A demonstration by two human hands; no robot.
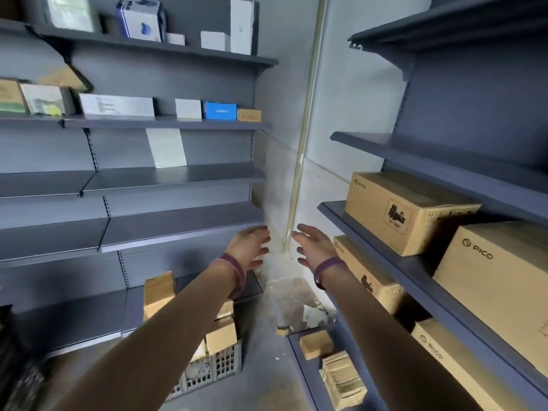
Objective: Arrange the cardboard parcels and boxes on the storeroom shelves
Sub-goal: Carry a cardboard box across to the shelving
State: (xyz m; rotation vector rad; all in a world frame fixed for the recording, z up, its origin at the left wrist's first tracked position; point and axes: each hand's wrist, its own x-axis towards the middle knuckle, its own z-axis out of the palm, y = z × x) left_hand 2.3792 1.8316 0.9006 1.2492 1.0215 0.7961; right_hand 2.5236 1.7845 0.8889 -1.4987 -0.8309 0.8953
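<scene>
Both my arms reach forward into the aisle between two grey shelf units. My left hand (251, 244) and my right hand (313, 245) are held out with spread fingers, palms facing each other, holding nothing. On the right unit's middle shelf sit two PICO cardboard boxes, one (406, 210) at the back and a bigger one (501, 280) nearer me. Two more PICO boxes, a far one (367, 275) and a near one (456, 357), stand on the shelf below. A grey crate (216, 366) on the floor holds several cardboard parcels (221, 336).
The left unit's upper shelves carry small white, blue (220, 110) and brown boxes. A white sheet (166, 147) leans on a lower left shelf (178, 178). Small cardboard parcels (315, 344) lie on the bottom right shelf. The floor corner (293, 295) is stained and littered.
</scene>
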